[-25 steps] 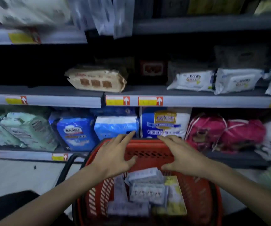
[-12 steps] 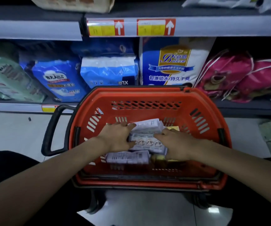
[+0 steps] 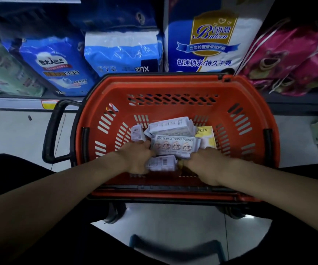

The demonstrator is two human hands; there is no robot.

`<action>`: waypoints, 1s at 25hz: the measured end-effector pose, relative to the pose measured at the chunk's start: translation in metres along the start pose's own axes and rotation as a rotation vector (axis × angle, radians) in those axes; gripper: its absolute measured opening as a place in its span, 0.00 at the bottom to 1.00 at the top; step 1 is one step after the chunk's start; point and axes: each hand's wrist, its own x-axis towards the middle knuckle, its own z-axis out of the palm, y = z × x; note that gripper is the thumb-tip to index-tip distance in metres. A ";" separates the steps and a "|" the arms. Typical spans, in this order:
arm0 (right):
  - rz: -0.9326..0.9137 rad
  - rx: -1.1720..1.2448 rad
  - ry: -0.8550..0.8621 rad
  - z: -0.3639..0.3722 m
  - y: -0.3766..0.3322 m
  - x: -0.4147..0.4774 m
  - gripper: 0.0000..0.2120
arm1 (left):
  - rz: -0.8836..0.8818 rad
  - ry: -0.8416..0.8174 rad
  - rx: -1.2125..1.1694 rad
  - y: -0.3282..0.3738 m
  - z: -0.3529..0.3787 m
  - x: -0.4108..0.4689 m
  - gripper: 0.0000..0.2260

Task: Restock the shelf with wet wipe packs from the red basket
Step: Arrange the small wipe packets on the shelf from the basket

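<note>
Low over the pale floor (image 3: 10, 134), both hands (image 3: 135, 159) (image 3: 202, 163) clasp a wipe pack (image 3: 175, 146) inside the red basket (image 3: 173, 81).

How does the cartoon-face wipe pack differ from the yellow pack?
The cartoon-face wipe pack is pale with a row of faces; the yellow pack is yellow and white. The first lies on top, the yellow pack partly covered by other packs. Both lie in the red basket.

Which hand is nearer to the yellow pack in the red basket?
Right. The right hand lies close beside the yellow pack; the left hand is farther away, to its left.
</note>
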 end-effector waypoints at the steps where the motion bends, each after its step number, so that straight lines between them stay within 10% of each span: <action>1: 0.004 -0.009 0.012 -0.001 0.000 0.000 0.24 | -0.002 -0.002 0.009 0.002 0.002 0.001 0.30; 14: 0.056 -0.019 0.016 -0.006 0.000 -0.005 0.22 | -0.075 0.121 0.000 0.018 0.003 0.011 0.18; 25: 0.316 0.047 0.255 -0.036 0.033 -0.024 0.43 | -0.171 0.092 -1.412 -0.012 -0.050 -0.015 0.22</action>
